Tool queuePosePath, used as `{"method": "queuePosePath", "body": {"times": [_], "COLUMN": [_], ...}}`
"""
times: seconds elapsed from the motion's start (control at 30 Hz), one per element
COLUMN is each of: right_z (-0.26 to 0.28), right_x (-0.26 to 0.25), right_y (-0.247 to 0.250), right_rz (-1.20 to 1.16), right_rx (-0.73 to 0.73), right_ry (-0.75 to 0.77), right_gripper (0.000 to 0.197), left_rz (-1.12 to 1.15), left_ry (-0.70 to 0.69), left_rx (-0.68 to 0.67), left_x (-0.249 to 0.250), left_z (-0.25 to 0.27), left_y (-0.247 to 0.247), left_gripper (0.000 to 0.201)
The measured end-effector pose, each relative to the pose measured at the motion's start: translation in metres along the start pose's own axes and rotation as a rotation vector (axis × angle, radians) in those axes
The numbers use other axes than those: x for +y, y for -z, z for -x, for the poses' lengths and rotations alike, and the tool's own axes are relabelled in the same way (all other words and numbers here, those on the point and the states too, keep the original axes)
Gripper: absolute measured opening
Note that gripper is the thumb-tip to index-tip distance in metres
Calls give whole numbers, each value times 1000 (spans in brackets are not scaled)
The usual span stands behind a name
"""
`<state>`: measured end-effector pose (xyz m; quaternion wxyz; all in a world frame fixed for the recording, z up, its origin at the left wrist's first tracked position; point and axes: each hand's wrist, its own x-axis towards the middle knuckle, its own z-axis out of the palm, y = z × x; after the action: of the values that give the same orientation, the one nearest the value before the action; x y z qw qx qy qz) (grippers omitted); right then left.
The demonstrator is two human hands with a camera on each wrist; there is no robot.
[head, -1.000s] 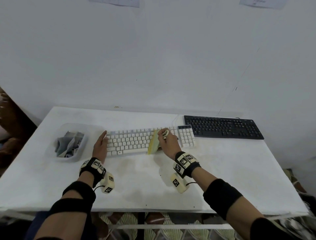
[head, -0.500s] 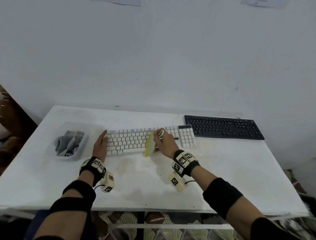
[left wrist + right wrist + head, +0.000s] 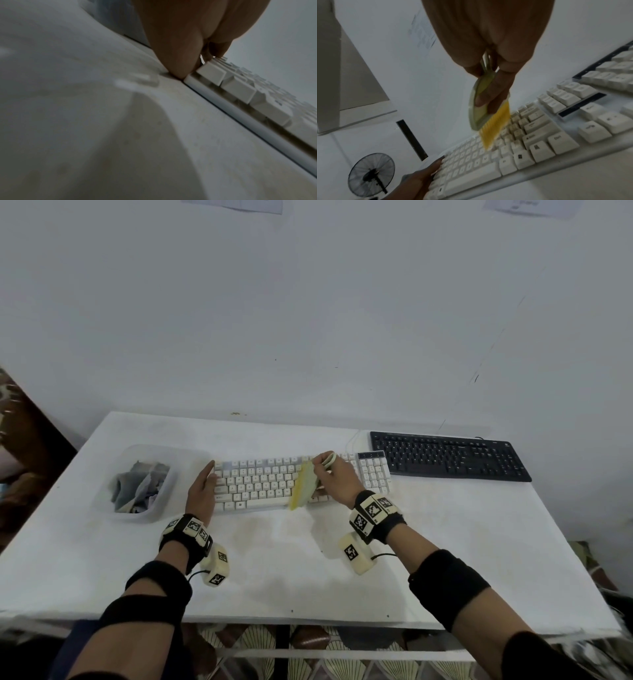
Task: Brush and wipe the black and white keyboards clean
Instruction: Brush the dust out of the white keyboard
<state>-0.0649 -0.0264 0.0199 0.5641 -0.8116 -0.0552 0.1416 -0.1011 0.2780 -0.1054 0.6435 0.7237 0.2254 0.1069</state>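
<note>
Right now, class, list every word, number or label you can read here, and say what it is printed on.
"Ctrl", probably: a bottom-row key of the white keyboard.
Other white keys and black keyboard legends: too blurred.
Wall papers: too small.

On a white table (image 3: 445,542) lie a white keyboard (image 3: 260,484) and a black keyboard (image 3: 448,455), the brush (image 3: 481,108) is pale green with yellow bristles, and the wrist bands (image 3: 373,513) carry black-and-white square-patterned tags over black sleeves (image 3: 448,583).
</note>
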Motion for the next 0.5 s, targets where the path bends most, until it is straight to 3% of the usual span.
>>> {"method": "queuePosePath", "body": {"times": [0.17, 0.4, 0.5], "right_z": [-9, 4, 2], "right_x": [-4, 0, -6], "right_y": [10, -11, 0], "right_rz": [-90, 58, 11], "right_rx": [210, -10, 55], "right_ry": [41, 36, 32], "right_gripper": [15, 8, 8], "left_rz": [-18, -22, -26], "left_ry": [4, 3, -7], "left_rx": [1, 2, 1], "left_x": [-4, -5, -4], "left_z": [-3, -4, -4], "left_y": [0, 1, 0], "left_gripper": [40, 40, 40]}}
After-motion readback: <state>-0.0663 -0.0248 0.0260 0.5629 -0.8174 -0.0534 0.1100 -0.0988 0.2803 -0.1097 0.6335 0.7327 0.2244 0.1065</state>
